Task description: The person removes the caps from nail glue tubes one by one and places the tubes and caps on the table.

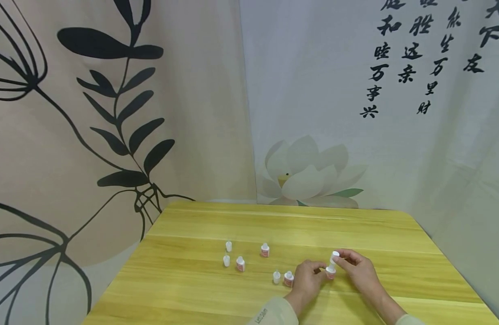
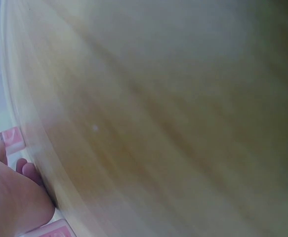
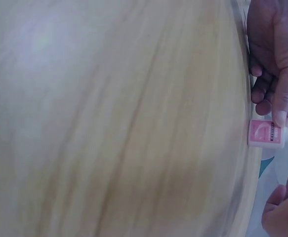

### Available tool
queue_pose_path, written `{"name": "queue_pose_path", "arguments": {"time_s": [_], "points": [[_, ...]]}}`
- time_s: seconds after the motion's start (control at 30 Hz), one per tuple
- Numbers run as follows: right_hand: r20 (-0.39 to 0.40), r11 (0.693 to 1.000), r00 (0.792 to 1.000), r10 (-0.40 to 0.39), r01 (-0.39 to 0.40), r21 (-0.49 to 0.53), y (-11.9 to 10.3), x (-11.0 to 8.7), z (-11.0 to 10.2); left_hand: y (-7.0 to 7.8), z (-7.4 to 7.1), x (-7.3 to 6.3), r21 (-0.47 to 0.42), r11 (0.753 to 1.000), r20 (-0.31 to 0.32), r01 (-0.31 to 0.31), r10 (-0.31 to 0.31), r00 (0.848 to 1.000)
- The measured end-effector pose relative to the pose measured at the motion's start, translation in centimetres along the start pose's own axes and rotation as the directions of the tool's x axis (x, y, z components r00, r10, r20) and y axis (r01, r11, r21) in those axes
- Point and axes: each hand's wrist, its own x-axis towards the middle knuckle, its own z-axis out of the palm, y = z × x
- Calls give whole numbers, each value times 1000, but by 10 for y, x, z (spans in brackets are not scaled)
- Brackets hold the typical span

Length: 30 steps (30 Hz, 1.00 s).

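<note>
A small white squeeze bottle with a pink label (image 1: 330, 272) stands upright on the table between my hands. My left hand (image 1: 307, 280) pinches it near the shoulder from the left, and in the right wrist view a fingertip lies against the labelled bottle (image 3: 266, 133). Above its nozzle, my right hand (image 1: 360, 272) pinches a white cap (image 1: 335, 254) between thumb and forefinger. The right wrist view shows part of the right hand (image 3: 286, 205) below the bottle. At the left wrist view's edge, the left hand (image 2: 15, 200) partly hides the bottle (image 2: 13, 139).
Left of my hands stand three more labelled bottles: one beside my left hand (image 1: 288, 279), a bottle farther left (image 1: 240, 264) and a bottle farther back (image 1: 265, 250). Loose white caps (image 1: 276, 277) sit near them. The wooden table (image 1: 200, 289) reaches a curtain (image 1: 217, 135) behind.
</note>
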Motion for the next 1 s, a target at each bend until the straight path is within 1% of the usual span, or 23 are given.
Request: {"name": "queue_pose_path", "arguments": {"time_s": [0.17, 0.5, 0.63, 0.73, 1.0], "points": [[2, 1000, 1000, 2, -2, -10, -1, -1, -1, 0, 0, 0, -17, 1000, 6, -5, 5, 1000], [-24, 1000, 999, 28, -28, 14, -2, -3, -1, -1, 1, 0, -2, 1000, 14, 21, -21, 1000], [-34, 1000, 999, 26, -25, 17, -1, -3, -2, -2, 1, 0, -28, 999, 20, 29, -29, 999], [-45, 999, 999, 28, -27, 17, -1, -3, -2, -2, 1, 0, -37, 999, 20, 21, -20, 1000], [-59, 999, 997, 48, -47, 12, -1, -3, -3, 0, 0, -1, -26, 1000, 7, 4, -4, 1000]]}}
